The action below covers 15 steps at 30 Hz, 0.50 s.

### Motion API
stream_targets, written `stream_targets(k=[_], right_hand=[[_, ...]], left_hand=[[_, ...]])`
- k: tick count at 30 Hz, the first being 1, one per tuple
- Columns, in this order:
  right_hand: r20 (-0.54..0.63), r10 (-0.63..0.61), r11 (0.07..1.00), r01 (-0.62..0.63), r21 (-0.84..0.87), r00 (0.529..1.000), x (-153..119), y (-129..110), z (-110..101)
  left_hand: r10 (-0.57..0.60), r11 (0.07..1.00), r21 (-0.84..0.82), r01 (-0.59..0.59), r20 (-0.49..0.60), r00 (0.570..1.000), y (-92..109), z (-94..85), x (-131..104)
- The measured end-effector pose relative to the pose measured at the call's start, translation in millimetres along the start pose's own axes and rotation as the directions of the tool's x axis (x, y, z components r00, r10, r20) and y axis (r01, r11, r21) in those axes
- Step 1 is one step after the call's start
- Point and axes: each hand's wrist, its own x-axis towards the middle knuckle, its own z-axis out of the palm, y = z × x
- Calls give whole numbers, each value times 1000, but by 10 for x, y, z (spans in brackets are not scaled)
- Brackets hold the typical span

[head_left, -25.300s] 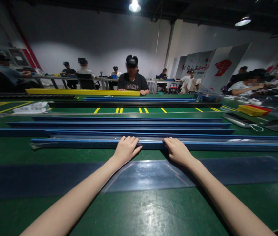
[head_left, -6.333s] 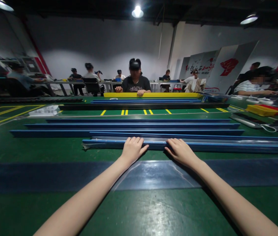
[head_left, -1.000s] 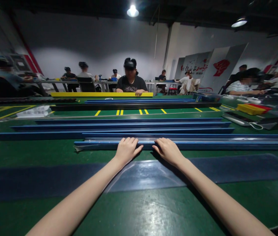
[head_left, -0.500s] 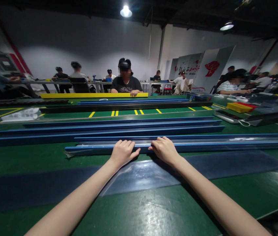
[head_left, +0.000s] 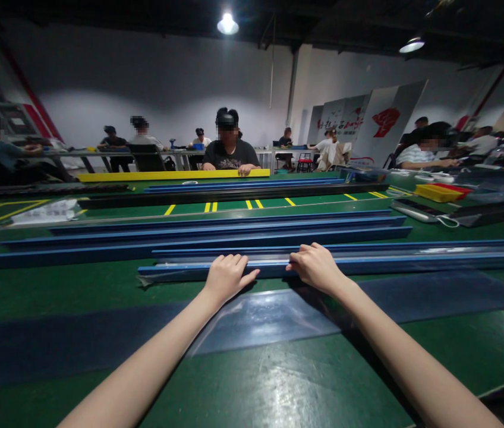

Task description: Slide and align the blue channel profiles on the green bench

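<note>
A long blue channel strip (head_left: 394, 266) with raised edges lies across the green table in front of me. Over its near edge, left of centre, my left hand (head_left: 229, 276) has its fingers curled, the thumb sticking out to the right. My right hand (head_left: 317, 267) grips the same edge further right, fingers bent and thumb tucked in; its fingertips are partly hidden. Clear film (head_left: 145, 280) pokes out at the strip's left end. Beneath my forearms a wide translucent sheet (head_left: 261, 315) lies flat on the table.
Several more blue channel strips (head_left: 207, 241) lie just beyond. Farther back are a black strip (head_left: 234, 194) and a long yellow bar (head_left: 172, 176), with a co-worker's hand (head_left: 247, 170) on it. A yellow tray (head_left: 438, 193) and a dark flat device (head_left: 416, 209) are at right.
The blue channel strip has slid to the right, its left end now nearer my left hand. My right hand has moved right along with it; my left hand has barely shifted.
</note>
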Motion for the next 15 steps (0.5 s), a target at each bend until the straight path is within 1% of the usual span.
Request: stream_targets(k=[5, 10, 15], right_hand=[[45, 21, 999, -22, 29, 999, -57, 76, 0], [35, -37, 996, 34, 88, 999, -66, 11, 107], [16, -36, 996, 35, 78, 999, -54, -55, 193]], left_hand=[[-10, 1000, 6, 10, 17, 1000, 6, 1, 6], [-33, 999, -9, 34, 37, 999, 9, 7, 13], [-31, 1000, 7, 30, 58, 998, 8, 15, 18]])
